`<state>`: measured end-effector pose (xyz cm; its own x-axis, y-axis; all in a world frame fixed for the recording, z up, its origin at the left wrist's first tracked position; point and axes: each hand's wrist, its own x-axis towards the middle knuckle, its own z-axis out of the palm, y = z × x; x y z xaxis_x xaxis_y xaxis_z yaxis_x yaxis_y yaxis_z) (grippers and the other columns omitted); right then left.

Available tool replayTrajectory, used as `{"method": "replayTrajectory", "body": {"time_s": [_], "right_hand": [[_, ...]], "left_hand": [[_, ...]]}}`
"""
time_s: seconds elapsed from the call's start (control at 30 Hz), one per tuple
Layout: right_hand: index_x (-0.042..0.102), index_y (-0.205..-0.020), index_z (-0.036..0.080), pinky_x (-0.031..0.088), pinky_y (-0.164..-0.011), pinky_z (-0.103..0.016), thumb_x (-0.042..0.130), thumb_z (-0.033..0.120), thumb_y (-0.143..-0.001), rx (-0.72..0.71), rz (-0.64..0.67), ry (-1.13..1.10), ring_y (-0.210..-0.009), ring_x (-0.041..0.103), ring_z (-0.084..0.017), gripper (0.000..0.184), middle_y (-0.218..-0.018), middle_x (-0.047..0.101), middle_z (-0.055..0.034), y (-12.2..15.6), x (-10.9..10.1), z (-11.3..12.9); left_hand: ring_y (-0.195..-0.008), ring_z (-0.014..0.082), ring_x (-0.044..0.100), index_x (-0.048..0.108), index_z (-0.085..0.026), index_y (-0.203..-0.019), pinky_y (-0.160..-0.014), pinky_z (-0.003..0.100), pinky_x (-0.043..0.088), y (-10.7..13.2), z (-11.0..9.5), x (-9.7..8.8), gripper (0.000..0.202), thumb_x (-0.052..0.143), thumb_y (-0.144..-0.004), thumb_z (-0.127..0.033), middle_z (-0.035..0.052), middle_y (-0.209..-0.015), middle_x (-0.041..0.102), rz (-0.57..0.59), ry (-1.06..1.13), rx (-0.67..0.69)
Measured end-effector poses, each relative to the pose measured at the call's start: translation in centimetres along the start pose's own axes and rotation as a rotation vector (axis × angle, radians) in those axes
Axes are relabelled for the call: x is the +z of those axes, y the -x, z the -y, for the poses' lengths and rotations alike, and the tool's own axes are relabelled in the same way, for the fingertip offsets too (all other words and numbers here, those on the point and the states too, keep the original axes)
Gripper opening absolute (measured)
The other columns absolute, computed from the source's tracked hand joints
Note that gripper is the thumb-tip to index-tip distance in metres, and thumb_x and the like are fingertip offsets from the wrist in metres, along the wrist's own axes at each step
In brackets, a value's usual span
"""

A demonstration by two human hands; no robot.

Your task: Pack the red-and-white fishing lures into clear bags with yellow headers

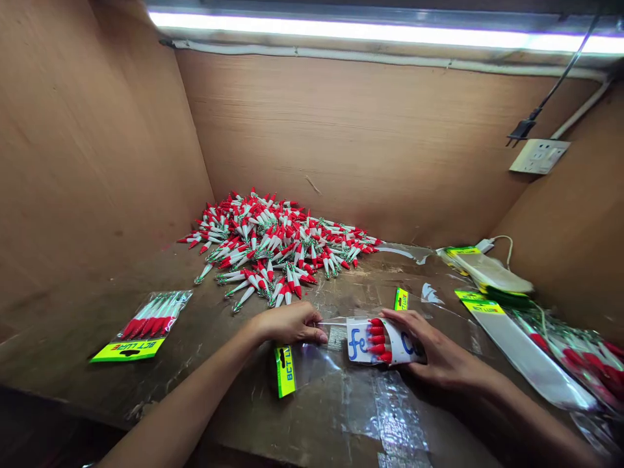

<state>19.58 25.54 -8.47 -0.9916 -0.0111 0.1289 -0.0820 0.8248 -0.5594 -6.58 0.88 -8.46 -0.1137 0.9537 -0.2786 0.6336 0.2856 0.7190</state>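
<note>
Counting the clock from the gap between our hands, we are seeing strips of clear tape [402, 422] shining on the brown counter [316, 419] at five o'clock, nearest to us. At eight o'clock, just below our left wrist, a yellow-green label [283, 377] is lying with clear plastic spreading beside it.

At nine o'clock our left hand [292, 323] is pinching a clear film [333, 322] narrowly between thumb and forefinger, and the film is stretching toward our other hand. At three o'clock our right hand [436, 351] is curling its fingers around a white sleeve [358, 341] with blue writing; the red parts of about four fishing lures [377, 340] are showing in it. We cannot tell whether the sleeve is touching the counter.

Just beyond that hand, at two o'clock, a second label [401, 299] is poking out. Well apart at nine o'clock, a filled bag [158, 315] is lying flat. Toward three o'clock, some flat bags [531, 354] are lying beside packed lures [580, 364]. Farther off at two o'clock, another stack of bags [502, 270] is resting. At eleven o'clock a big heap of red-and-white lures [287, 237] is spreading before the back wall [370, 143]. Above, a tube light [370, 30] is glowing across twelve o'clock.
</note>
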Motion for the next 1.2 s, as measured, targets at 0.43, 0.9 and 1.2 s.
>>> {"method": "replayTrajectory", "body": {"time_s": [0.43,0.9,1.2], "right_hand": [[0.029,-0.155,0.028,0.041,-0.109,-0.050,0.057,0.007,-0.070,-0.006,-0.116,0.079,-0.127,0.048,-0.031,0.091,-0.140,0.050,-0.0111,1.7,-1.5,-1.2],[0.029,-0.154,0.030,0.036,-0.113,-0.045,0.056,0.002,-0.066,-0.012,-0.075,0.035,-0.131,0.042,-0.028,0.097,-0.143,0.045,-0.0078,1.5,-1.4,-1.4],[0.026,-0.156,0.032,0.040,-0.108,-0.046,0.055,0.005,-0.066,0.039,0.002,0.027,-0.124,0.049,-0.029,0.098,-0.141,0.046,-0.0086,2.0,-3.1,-1.6]], "left_hand": [[-0.063,0.0176,0.060,0.071,-0.020,-0.080,-0.055,0.024,0.035,-4.9,-2.6,-0.9,0.035,0.073,-0.078,-0.055,0.0025,-0.069,0.068,-0.132,-0.215,-0.002],[-0.049,0.0099,0.045,0.066,-0.016,-0.076,-0.047,0.022,0.030,-5.4,-2.5,-0.6,0.051,0.056,-0.087,-0.065,-0.0015,-0.060,0.057,0.144,0.085,-0.064],[-0.052,0.0102,0.043,0.068,-0.017,-0.079,-0.048,0.022,0.029,-4.8,-2.7,-0.5,0.045,0.049,-0.095,-0.054,-0.0026,-0.060,0.054,0.052,-0.168,0.052]]}}
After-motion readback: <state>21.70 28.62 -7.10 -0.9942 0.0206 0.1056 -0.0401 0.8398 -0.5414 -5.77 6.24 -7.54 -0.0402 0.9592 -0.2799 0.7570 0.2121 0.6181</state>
